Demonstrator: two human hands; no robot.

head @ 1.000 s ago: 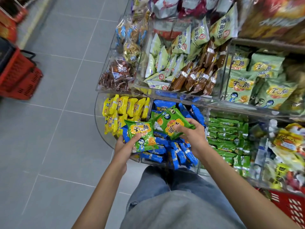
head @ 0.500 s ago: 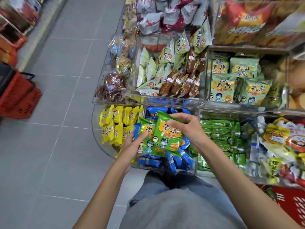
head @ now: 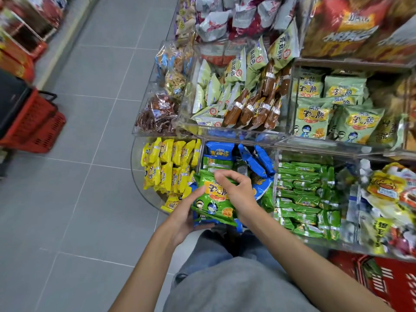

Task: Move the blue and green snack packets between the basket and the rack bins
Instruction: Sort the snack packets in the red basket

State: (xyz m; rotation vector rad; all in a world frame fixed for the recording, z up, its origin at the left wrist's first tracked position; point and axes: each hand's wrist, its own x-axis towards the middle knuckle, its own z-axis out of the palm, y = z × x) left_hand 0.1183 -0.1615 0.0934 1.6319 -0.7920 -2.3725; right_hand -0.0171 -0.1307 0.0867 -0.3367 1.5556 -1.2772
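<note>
The left hand gripped the green packets from below, thumb on the front, at lower centre of the frame; the right hand pinched their top edge. Around were the rack, the red basket at lower right, and the blue packets just above. The green packets seemed light, soft and slippery; better to hold the sealed edges.

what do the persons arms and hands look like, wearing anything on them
The left hand and right hand have no gloves, and no watch, bracelet or ring shows. No sleeve reaches into view on either arm. Below them are a grey top and blue jeans.
</note>
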